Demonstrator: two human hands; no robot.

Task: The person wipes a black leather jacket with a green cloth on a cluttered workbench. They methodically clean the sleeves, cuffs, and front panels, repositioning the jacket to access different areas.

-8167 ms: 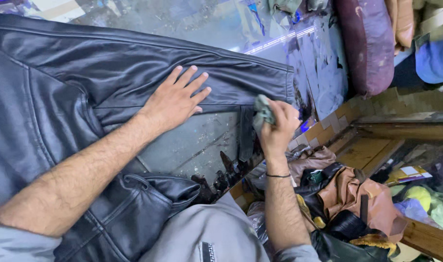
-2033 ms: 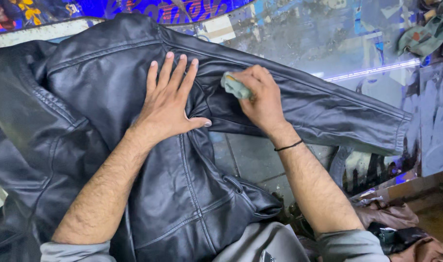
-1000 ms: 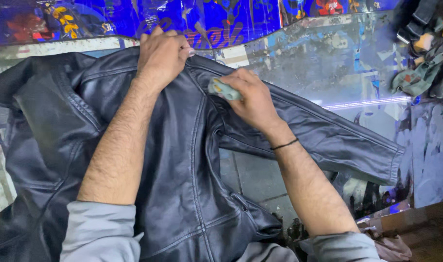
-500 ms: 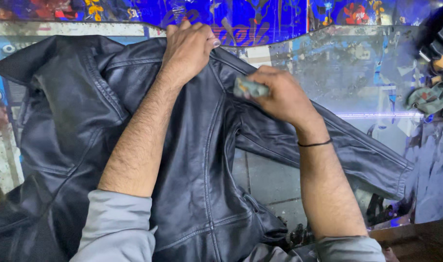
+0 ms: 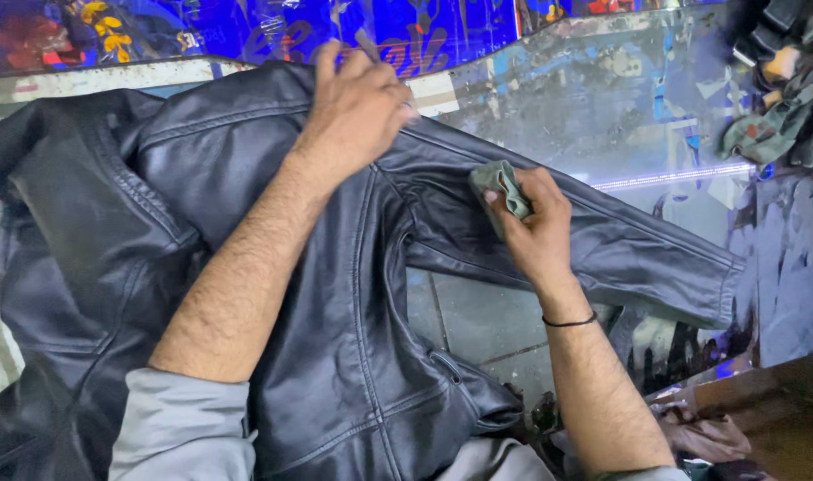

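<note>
**Cloth moves down onto the sleeve**

Across the stained counter (image 5: pixel 656 116) lies a black leather jacket (image 5: pixel 335 338), spread open. Against half a second ago, the right hand (image 5: pixel 536 227) has slid from the shoulder seam a little way out along the right sleeve (image 5: pixel 638 254), its fingers clamped on a wadded grey-green cloth (image 5: pixel 500 187) pressed to the leather. The left hand (image 5: pixel 357 107) stays at the jacket's top edge near the collar, fingers closed on a fold of leather, holding it taut. The wiping seems to have reached the upper sleeve. Two seconds ago the left hand lay flat and open on the jacket's back; eight seconds ago the cloth was at the cuff end.
</note>
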